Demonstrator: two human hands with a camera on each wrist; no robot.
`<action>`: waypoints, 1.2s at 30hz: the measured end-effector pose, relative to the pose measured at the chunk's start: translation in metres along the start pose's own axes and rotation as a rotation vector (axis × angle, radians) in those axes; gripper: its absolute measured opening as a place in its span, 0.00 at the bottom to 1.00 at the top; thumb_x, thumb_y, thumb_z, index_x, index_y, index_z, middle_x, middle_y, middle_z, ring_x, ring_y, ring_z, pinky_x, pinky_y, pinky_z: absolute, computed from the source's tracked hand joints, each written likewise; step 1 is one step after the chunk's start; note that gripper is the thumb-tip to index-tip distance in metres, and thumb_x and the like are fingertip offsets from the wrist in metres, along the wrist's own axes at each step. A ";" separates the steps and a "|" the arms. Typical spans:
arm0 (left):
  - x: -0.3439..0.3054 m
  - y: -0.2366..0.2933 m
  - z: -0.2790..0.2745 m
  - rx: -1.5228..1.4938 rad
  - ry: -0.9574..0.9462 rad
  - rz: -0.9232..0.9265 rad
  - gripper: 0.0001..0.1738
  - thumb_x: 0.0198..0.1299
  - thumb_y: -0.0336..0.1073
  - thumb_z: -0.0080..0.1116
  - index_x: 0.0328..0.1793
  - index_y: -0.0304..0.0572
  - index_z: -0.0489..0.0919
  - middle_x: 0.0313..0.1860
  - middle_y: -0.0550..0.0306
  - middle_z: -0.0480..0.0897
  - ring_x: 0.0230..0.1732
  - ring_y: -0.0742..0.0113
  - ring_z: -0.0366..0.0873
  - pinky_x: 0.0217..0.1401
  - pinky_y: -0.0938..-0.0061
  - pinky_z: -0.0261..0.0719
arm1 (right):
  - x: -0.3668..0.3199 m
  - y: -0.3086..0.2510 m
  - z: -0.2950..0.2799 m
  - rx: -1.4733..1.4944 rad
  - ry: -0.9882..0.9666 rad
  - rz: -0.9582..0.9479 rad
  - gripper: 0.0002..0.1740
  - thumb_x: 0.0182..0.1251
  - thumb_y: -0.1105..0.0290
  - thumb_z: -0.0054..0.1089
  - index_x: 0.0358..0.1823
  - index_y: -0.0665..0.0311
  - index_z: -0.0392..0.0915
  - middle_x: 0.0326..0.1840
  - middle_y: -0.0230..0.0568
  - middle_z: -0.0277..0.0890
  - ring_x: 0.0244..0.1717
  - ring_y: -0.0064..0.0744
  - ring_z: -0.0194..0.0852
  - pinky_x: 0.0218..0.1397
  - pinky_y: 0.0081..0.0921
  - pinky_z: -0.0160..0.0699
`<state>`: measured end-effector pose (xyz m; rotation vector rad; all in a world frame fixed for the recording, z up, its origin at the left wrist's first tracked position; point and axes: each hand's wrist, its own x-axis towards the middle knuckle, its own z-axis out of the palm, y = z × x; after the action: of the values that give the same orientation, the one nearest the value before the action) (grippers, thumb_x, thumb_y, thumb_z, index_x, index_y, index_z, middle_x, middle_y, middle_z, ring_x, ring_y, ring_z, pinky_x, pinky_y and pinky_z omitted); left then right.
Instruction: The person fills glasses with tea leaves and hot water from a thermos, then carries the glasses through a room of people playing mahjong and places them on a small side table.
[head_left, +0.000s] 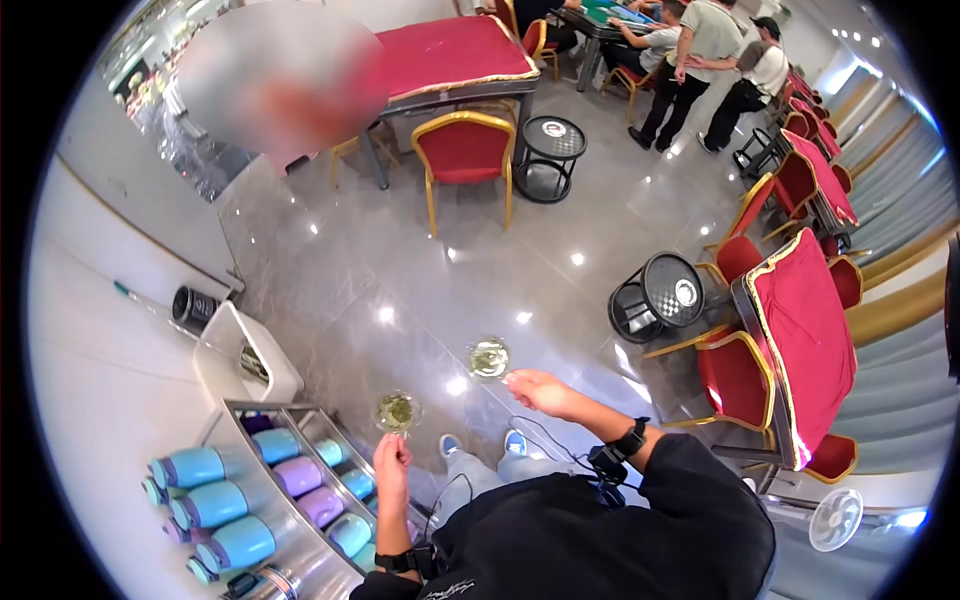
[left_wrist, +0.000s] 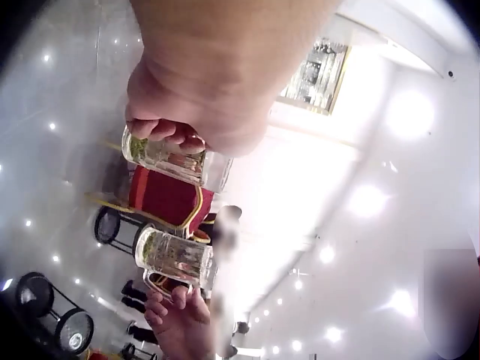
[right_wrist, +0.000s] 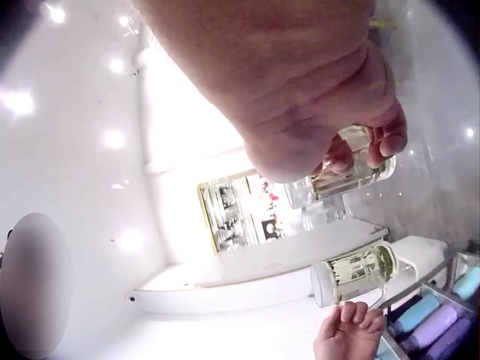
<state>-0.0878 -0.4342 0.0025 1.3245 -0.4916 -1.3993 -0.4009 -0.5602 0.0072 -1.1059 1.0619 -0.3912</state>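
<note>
My left hand (head_left: 392, 462) grips a clear glass mug (head_left: 396, 411) by its handle. Green leaves sit in the liquid inside. Out in front and to the right, my right hand (head_left: 540, 392) holds a second glass mug (head_left: 489, 358), also with pale liquid and green leaves. Seen from the left wrist, fingers curl at the left mug (left_wrist: 169, 163), while the right mug (left_wrist: 176, 256) has its handle in the other hand. The right wrist view shows the left mug (right_wrist: 356, 274) upright relative to its handle grip, apart from the right mug (right_wrist: 352, 182).
At left stands a metal cart (head_left: 325, 545) with several blue and purple flasks (head_left: 215, 505), beside a white bin (head_left: 215, 372). Round black side tables (head_left: 672, 290), red chairs (head_left: 735, 375) and red-covered tables (head_left: 805, 340) line the right. People (head_left: 700, 50) are at the back.
</note>
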 end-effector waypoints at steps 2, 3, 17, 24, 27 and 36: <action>0.040 -0.002 0.032 0.059 -0.048 -0.020 0.14 0.73 0.39 0.46 0.31 0.48 0.66 0.25 0.68 0.62 0.25 0.78 0.57 0.28 0.80 0.54 | -0.002 0.003 -0.039 0.047 0.062 -0.012 0.21 0.79 0.50 0.44 0.35 0.58 0.72 0.28 0.26 0.67 0.30 0.21 0.63 0.34 0.23 0.67; 0.058 0.000 0.050 0.084 -0.101 -0.027 0.14 0.73 0.38 0.46 0.31 0.48 0.66 0.25 0.68 0.62 0.25 0.78 0.57 0.28 0.79 0.54 | -0.006 0.003 -0.059 0.060 0.096 -0.018 0.21 0.79 0.50 0.44 0.35 0.57 0.72 0.29 0.26 0.67 0.30 0.21 0.63 0.34 0.23 0.67; 0.319 0.031 0.368 0.467 -0.734 -0.033 0.14 0.73 0.40 0.45 0.31 0.48 0.70 0.26 0.71 0.64 0.26 0.80 0.59 0.29 0.81 0.56 | -0.003 -0.006 -0.315 0.423 0.569 -0.122 0.21 0.81 0.52 0.42 0.30 0.56 0.68 0.26 0.27 0.67 0.26 0.20 0.65 0.30 0.21 0.66; 0.416 0.020 0.568 0.489 -0.894 -0.236 0.14 0.74 0.37 0.43 0.32 0.47 0.67 0.26 0.69 0.63 0.26 0.80 0.57 0.28 0.82 0.55 | 0.001 -0.012 -0.436 0.522 0.857 -0.059 0.21 0.81 0.52 0.42 0.30 0.57 0.69 0.27 0.25 0.67 0.26 0.19 0.64 0.30 0.20 0.66; 0.448 0.003 0.654 0.551 -0.968 -0.287 0.15 0.75 0.37 0.42 0.31 0.47 0.66 0.27 0.68 0.63 0.25 0.80 0.56 0.27 0.81 0.55 | -0.004 -0.020 -0.504 0.533 0.935 -0.009 0.21 0.80 0.52 0.43 0.30 0.57 0.69 0.27 0.24 0.65 0.27 0.19 0.63 0.32 0.21 0.67; 0.523 -0.027 0.914 0.614 -1.135 -0.377 0.13 0.72 0.36 0.43 0.31 0.47 0.66 0.26 0.68 0.63 0.25 0.79 0.56 0.27 0.80 0.55 | -0.013 -0.040 -0.717 0.667 1.104 -0.044 0.23 0.79 0.49 0.44 0.33 0.60 0.73 0.27 0.27 0.68 0.28 0.20 0.66 0.31 0.20 0.67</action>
<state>-0.7936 -1.2158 0.0187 0.9646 -1.5751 -2.4014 -1.0044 -0.9488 0.0123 -0.2401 1.6644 -1.3713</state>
